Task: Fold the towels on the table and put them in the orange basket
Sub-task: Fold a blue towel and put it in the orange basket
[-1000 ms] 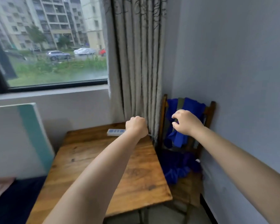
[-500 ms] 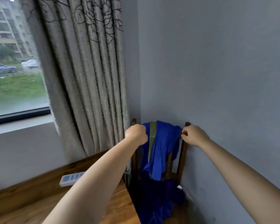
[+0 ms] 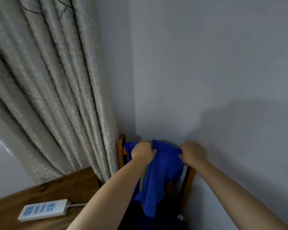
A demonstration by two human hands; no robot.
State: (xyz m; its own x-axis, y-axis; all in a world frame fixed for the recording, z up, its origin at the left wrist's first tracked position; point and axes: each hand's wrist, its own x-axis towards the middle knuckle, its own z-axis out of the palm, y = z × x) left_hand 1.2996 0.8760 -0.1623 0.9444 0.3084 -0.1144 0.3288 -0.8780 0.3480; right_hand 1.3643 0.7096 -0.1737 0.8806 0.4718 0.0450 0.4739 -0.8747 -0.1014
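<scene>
A blue towel (image 3: 158,178) hangs over the back of a wooden chair (image 3: 121,146) in the corner of the room. An olive-grey cloth edge shows beneath it. My left hand (image 3: 142,152) grips the towel's top edge on the left side. My right hand (image 3: 192,152) grips the same top edge on the right, close to the wall. Both hands are closed on the fabric at the chair's top rail. The orange basket is not in view.
A wooden table (image 3: 60,188) lies at the lower left with a white power strip (image 3: 43,209) and its cord on it. A beige curtain (image 3: 56,97) hangs left of the chair. Grey walls close in the corner on the right.
The view swung right and closer to the chair. Both hands moved in from the chair's posts onto the blue towel and closed on its top edge.
</scene>
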